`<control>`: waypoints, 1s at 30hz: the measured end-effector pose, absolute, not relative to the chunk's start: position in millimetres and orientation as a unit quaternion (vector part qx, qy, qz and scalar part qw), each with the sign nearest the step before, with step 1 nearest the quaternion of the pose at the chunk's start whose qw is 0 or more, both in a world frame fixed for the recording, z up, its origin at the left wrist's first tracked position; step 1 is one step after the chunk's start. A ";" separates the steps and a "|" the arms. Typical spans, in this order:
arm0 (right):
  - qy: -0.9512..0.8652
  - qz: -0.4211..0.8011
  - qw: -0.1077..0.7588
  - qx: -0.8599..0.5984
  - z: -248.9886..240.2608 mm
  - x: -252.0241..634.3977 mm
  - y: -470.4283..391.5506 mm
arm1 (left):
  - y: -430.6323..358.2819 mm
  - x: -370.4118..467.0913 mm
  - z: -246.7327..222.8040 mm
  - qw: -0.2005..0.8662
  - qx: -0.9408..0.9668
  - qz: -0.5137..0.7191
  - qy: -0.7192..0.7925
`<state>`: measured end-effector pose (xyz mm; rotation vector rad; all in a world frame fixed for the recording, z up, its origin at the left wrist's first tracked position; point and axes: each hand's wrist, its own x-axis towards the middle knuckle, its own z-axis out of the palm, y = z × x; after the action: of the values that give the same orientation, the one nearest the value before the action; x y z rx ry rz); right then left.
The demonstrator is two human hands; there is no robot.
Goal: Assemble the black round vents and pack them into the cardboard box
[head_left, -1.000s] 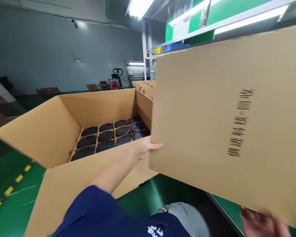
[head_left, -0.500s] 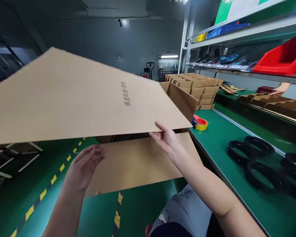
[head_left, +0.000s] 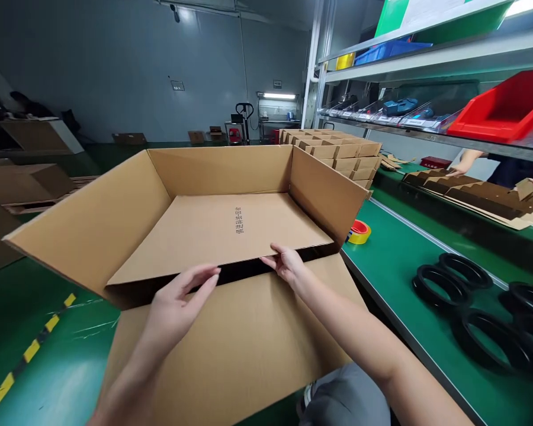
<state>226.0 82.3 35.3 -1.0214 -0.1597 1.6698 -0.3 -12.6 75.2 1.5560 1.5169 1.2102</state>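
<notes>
A flat cardboard sheet with a line of printed characters lies inside the mouth of a large open cardboard box. Its near edge stays raised above a dark gap. My right hand pinches that near edge, right of the middle. My left hand is by the same edge further left, thumb and fingers apart, with nothing seen between them. Toward me the box's front flap hangs outward, while the other flaps stand up. What lies under the sheet is hidden.
On the green workbench at right are several black rings and a yellow-and-red tape roll. Stacked cardboard dividers stand behind the box. Another person's hands work at dividers across the bench. A red bin sits on the shelf.
The sheet has come down from above the box to lie within its upright flaps. My left hand has moved right, toward the sheet's near edge; my right hand still holds that edge.
</notes>
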 end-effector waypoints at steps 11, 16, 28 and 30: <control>-0.418 0.829 0.171 -0.331 46.5 316.9 -28.0 | 163.7 37.2 10.2 0.237 0.727 -0.080 0.639; -0.422 0.775 0.180 -0.436 49.7 410.8 -70.7 | 161.3 50.9 -24.3 0.254 0.726 -0.138 0.624; -0.615 0.662 0.055 -0.426 146.0 580.5 -46.4 | 158.4 64.9 -12.2 0.265 0.684 -0.154 0.662; -0.611 0.666 0.067 -0.423 149.6 597.9 -5.8 | 156.8 62.2 -14.8 0.255 0.683 -0.147 0.669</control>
<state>597.9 -5.8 149.6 -1.2766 -1.8415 2.0071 62.2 156.8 -14.8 1.8539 1.8151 -0.3996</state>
